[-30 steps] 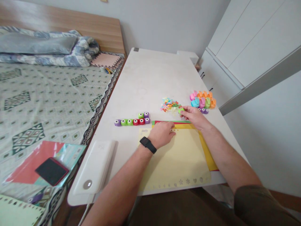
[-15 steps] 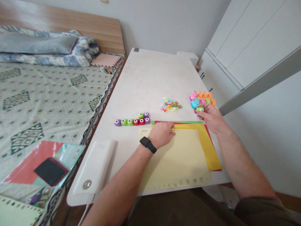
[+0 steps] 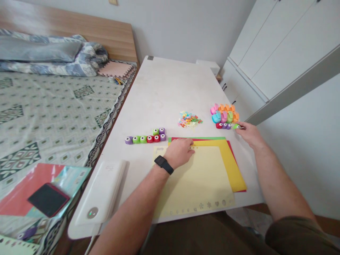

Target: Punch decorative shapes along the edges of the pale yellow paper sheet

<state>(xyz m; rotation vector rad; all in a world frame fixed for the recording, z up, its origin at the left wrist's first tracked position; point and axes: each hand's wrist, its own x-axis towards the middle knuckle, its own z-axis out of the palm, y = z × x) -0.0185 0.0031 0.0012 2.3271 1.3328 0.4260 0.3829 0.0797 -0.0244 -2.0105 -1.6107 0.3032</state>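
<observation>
My left hand [image 3: 178,151], with a dark watch on its wrist, rests on the upper edge of a pale yellow sheet of paper [image 3: 202,173], fingers bent and thumb close to them. Small punched holes line the sheet's top and bottom edges. At the right side of the table, my right hand [image 3: 249,134] pinches a small green craft punch [image 3: 235,126] at the end of a short row. A red punch [image 3: 219,125] and purple punches [image 3: 226,126] stand left of it. Just behind are larger punches [image 3: 224,115] in pink, orange, blue and green.
A heap of coloured paper cutouts [image 3: 190,119] lies mid-table. More small punches [image 3: 146,139] form rows left of the paper. Yellow paper [image 3: 233,170] and other coloured sheets lie underneath. A white device [image 3: 102,191] with a cable sits front left; a phone [image 3: 48,199] is on the bed.
My right hand has moved right and lowered the green punch to the row's end, uncovering the red and purple punches. My left hand stays on the paper; the view has shifted slightly.
</observation>
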